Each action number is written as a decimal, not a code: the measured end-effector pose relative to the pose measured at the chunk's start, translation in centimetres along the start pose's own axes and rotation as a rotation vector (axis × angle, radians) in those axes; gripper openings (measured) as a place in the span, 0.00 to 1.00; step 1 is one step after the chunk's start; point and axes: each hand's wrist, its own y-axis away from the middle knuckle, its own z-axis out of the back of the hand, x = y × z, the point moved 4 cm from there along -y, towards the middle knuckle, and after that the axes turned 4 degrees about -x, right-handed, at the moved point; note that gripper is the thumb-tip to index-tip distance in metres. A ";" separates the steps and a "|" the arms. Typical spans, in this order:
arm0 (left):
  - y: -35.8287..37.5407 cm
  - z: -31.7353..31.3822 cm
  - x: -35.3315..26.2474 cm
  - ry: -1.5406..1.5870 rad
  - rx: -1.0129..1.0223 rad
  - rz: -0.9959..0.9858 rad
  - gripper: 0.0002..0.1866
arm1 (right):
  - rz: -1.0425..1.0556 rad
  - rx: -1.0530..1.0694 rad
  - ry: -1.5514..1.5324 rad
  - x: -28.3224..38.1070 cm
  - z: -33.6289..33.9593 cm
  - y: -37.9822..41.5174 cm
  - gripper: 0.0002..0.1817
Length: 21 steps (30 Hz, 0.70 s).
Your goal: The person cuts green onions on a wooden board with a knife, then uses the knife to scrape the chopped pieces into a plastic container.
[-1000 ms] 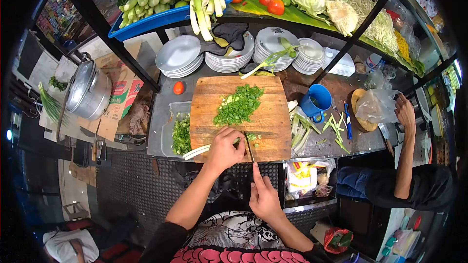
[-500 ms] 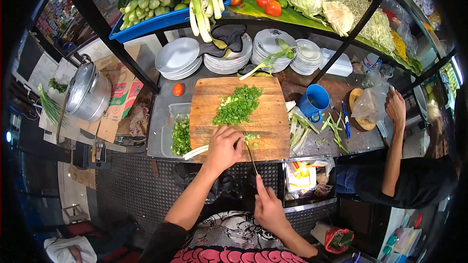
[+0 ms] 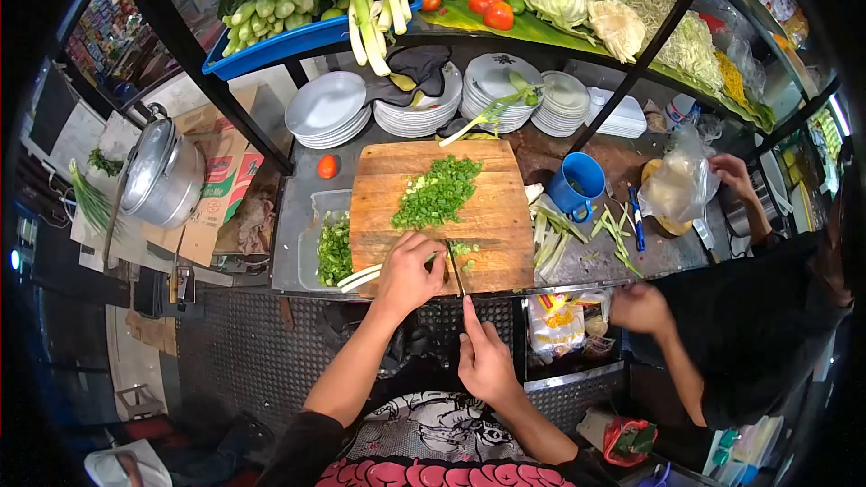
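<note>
On the wooden cutting board [image 3: 496,189] lies a heap of chopped green onion [image 3: 440,194]. My left hand [image 3: 410,275] presses green onion stalks [image 3: 361,277] to the board near its front edge, fingers curled over them. In my right hand [image 3: 487,356] is a knife [image 3: 456,275], its blade on the board just beside my left fingertips. Small cut pieces [image 3: 465,252] lie right of the blade. A clear tub [image 3: 316,266] with more chopped greens stands partly under the board's left side.
Stacked plates [image 3: 327,108] line the counter's back, below vegetables on a shelf. A blue mug [image 3: 577,185], trimmings [image 3: 616,243] and a blue pen-like object [image 3: 637,221] lie to the right. A co-worker's hand [image 3: 735,176] touches a plastic bag [image 3: 681,176]; their other hand [image 3: 642,308] hovers near the open drawer.
My right hand and the knife have shifted slightly left and up, the blade now steeper. The co-worker's second hand has come into view by the drawer, and the bag has been lifted.
</note>
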 end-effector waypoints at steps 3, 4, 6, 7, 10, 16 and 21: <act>0.0 0.1 -0.2 0.005 -0.012 0.005 0.03 | -0.012 -0.016 0.024 0.0 -0.5 0.0 0.42; 0.1 0.1 -0.1 0.003 -0.014 0.006 0.03 | -0.029 -0.025 0.032 0.0 -0.7 0.0 0.41; 0.0 0.1 -0.2 0.002 -0.018 0.000 0.03 | -0.049 -0.033 0.038 0.2 -0.8 0.0 0.40; 0.0 0.2 -0.3 0.002 -0.020 -0.007 0.03 | -0.053 -0.031 0.035 0.3 -0.8 -0.2 0.40; 0.0 0.1 -0.2 0.000 -0.021 -0.018 0.03 | -0.046 -0.035 0.046 0.2 -1.0 -0.8 0.40; 0.0 0.1 -0.3 -0.009 -0.014 -0.006 0.03 | -0.055 -0.029 0.106 0.6 -1.3 -1.5 0.43; 0.1 0.0 0.0 -0.002 -0.015 -0.037 0.04 | -0.054 -0.031 0.094 0.5 -0.6 2.9 0.41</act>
